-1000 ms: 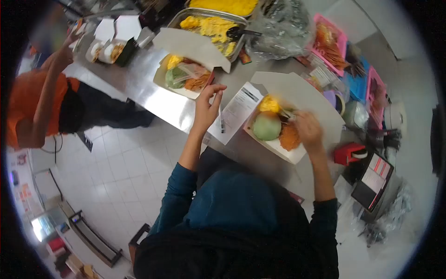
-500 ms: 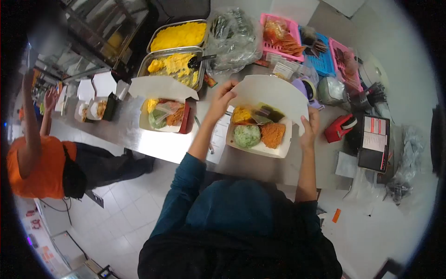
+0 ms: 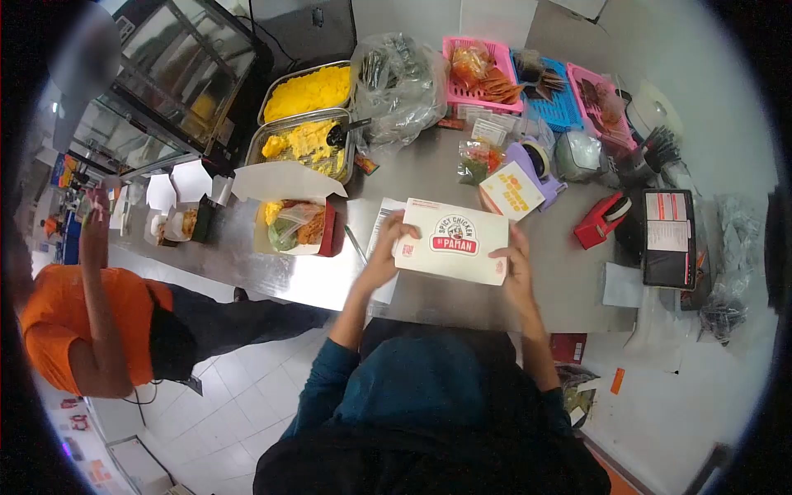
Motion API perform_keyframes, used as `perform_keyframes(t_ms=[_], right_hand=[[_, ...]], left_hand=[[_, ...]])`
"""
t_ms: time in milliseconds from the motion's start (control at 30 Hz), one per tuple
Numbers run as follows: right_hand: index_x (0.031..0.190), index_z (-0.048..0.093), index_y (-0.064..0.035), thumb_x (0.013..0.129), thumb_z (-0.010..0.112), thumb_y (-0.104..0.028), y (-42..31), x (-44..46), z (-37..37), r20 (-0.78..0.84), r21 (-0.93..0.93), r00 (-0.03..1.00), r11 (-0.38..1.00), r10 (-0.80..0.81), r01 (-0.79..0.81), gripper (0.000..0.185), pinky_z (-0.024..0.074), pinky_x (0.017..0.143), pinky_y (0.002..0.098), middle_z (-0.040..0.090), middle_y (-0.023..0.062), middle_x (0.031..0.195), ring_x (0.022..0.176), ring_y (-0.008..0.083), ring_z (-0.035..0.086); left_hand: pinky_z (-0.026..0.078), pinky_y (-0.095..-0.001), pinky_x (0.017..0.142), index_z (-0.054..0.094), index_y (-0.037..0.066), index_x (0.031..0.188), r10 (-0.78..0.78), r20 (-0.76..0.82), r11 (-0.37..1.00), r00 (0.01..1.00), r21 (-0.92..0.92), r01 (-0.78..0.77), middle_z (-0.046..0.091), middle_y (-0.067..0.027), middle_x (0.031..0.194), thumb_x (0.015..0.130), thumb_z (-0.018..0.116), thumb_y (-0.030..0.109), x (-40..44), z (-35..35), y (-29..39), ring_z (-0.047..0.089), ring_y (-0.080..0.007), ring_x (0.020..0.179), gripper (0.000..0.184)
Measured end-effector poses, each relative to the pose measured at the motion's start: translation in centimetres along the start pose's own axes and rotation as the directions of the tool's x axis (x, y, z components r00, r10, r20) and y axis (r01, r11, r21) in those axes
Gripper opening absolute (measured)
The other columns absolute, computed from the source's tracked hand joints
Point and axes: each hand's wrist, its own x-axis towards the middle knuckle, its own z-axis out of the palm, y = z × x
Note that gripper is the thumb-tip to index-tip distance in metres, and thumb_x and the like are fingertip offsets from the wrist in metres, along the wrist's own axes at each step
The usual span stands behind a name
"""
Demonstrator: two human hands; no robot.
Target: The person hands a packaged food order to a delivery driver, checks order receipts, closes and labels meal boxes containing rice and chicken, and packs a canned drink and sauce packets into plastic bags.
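A white takeaway box (image 3: pixel 452 235) with a "Spicy Chicken Di Paman" print sits in front of me, its lid down so the food inside is hidden. My left hand (image 3: pixel 384 252) grips the box's left edge, and my right hand (image 3: pixel 518 271) holds its right edge. To the left, a second takeaway box (image 3: pixel 289 179) stands with its lid raised, showing yellow food, a green-wrapped portion and fried chicken. Between the two boxes lie a pen (image 3: pixel 355 244) and a sheet of paper (image 3: pixel 384 221). Just behind my box is a printed white card or small box (image 3: pixel 511 191).
Metal trays of yellow food (image 3: pixel 348 165) stand at the back left, beside a large plastic bag (image 3: pixel 400 91). Pink (image 3: pixel 517 106) and blue baskets line the back. A purple tape dispenser (image 3: pixel 551 194), red tape dispenser (image 3: pixel 596 224) and tablet (image 3: pixel 667 239) are rightward. A person in orange (image 3: pixel 66 322) stands left.
The box lid, raised before with the food showing, is now folded down over it. Both hands have moved lower to the box's sides. The printed card behind it has come into view.
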Motion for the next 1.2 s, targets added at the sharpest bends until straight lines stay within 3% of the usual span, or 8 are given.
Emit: perform_keyframes(t_ms=[100,233,433,567,933,1033,1133,1200], right_hand=[[0.107,0.05,-0.0056,0.08,0.047,-0.008,-0.7,-0.8,1.2,-0.115,0.064,0.98,0.985,0.165,-0.158,0.027,0.0283,0.092,0.0335,0.044,0.0136,0.106,0.107,0.0266,0.04],[0.112,0.044,-0.0057,0.083,0.039,-0.008,-1.7,2.1,-0.2,-0.055,-0.005,0.965,0.966,0.257,-0.258,0.03,0.0269,0.093,0.0375,0.044,0.0173,0.108,0.106,0.0311,0.039],[0.12,0.032,-0.0029,0.084,0.041,-0.017,-2.3,0.7,-0.4,0.055,-0.113,0.995,0.991,0.081,-0.074,0.04,0.0195,0.098,0.0405,0.028,0.0195,0.126,0.114,0.0328,0.03],[0.12,0.03,-0.003,0.08,0.05,-0.041,-1.3,-1.6,-1.3,0.142,0.261,0.99,0.965,-0.024,-0.015,0.059,0.019,0.099,0.0444,0.017,0.0211,0.132,0.122,0.0348,0.019],[0.125,0.031,-0.0045,0.069,0.063,-0.028,-1.4,0.5,-2.7,0.578,-0.544,0.816,0.76,0.031,0.356,0.069,0.0372,0.089,0.0428,0.014,0.0252,0.132,0.117,0.0388,0.029],[0.124,0.033,-0.0049,0.068,0.063,-0.027,-2.4,0.6,-2.7,0.568,-0.592,0.819,0.733,0.086,0.334,0.068,0.0366,0.089,0.0444,0.021,0.0243,0.131,0.115,0.0386,0.033],[0.124,0.034,-0.0081,0.069,0.06,-0.026,-3.5,-0.1,-1.8,0.522,-0.565,0.853,0.738,-0.026,0.368,0.063,0.0369,0.089,0.0433,0.027,0.0206,0.13,0.113,0.036,0.037],[0.126,0.032,-0.0099,0.075,0.055,-0.024,-4.5,0.3,-2.1,0.564,-0.567,0.793,0.591,-0.23,0.574,0.058,0.0382,0.087,0.0407,0.026,0.0184,0.131,0.111,0.0329,0.04]], left_hand=[[0.033,-0.0318,0.088,0.042,0.011,0.106,-0.222,-0.145,0.958,0.964,-0.218,0.187,0.043,-0.013,0.112,0.071,0.056,0.009,0.0,1.3,-0.3,0.042,-0.0239,0.105,0.038],[0.043,-0.031,0.066,0.041,0.009,0.106,-0.332,-0.155,0.937,0.931,0.056,0.344,0.054,-0.014,0.075,0.079,0.038,0.006,3.0,-0.7,4.5,0.055,-0.0235,0.073,0.027],[0.027,-0.0363,0.093,0.03,0.004,0.12,-0.054,-0.114,0.955,0.992,0.285,0.084,0.033,-0.0181,0.114,0.077,0.041,0.015,0.0,0.2,2.4,0.029,-0.0311,0.112,0.045],[0.019,-0.037,0.099,0.038,0.007,0.118,-0.126,0.004,0.99,0.992,-0.065,0.126,0.028,-0.0175,0.128,0.08,0.044,0.039,-4.1,-0.2,1.5,0.023,-0.0294,0.122,0.05],[0.046,-0.0339,0.077,0.036,0.01,0.124,-0.276,0.315,0.564,0.908,0.818,-0.112,0.017,-0.0106,0.137,0.073,0.058,0.015,-1.6,-1.0,5.0,0.043,-0.0281,0.11,0.055],[0.044,-0.0319,0.078,0.036,0.008,0.123,-0.181,0.302,0.546,0.936,0.822,-0.16,0.027,-0.0131,0.132,0.074,0.056,0.02,-1.5,-1.0,5.3,0.05,-0.0288,0.101,0.054],[0.034,-0.0382,0.09,0.037,0.009,0.123,0.019,0.142,0.862,0.99,0.499,-0.088,0.028,-0.0097,0.133,0.076,0.049,0.011,-2.6,-0.4,4.1,0.04,-0.031,0.111,0.049],[0.027,-0.0433,0.093,0.04,0.009,0.12,-0.117,-0.016,0.572,0.993,0.816,0.081,0.029,-0.011,0.132,0.076,0.045,0.008,-1.9,2.1,7.7,0.031,-0.0346,0.115,0.045]])
